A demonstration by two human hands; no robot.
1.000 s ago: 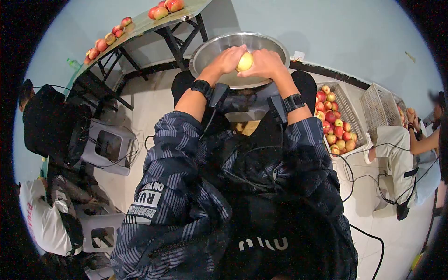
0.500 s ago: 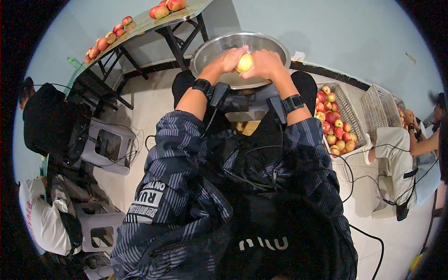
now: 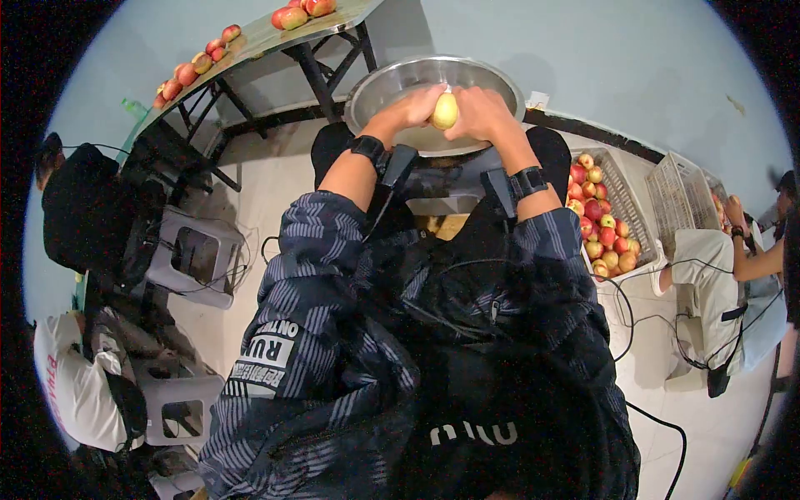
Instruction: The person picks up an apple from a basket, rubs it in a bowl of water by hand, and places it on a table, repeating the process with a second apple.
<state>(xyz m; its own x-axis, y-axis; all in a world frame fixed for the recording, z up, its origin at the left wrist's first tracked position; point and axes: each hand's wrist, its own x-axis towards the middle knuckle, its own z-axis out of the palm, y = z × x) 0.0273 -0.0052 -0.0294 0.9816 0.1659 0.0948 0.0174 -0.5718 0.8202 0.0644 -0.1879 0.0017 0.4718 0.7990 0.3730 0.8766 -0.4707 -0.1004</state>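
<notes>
Your left hand (image 3: 418, 107) and right hand (image 3: 483, 115) are close together, both wrapped on a pale yellow apple (image 3: 444, 111) that sits between them. Some fingertips are hidden from you. Right under your hands is a big shiny bowl (image 3: 372, 93). Near your right hand, off to its right, a crate (image 3: 627, 187) holds red and yellow apples (image 3: 602, 223). Well to the left of your left hand, more red apples (image 3: 293, 17) sit on a worktop (image 3: 257, 43).
</notes>
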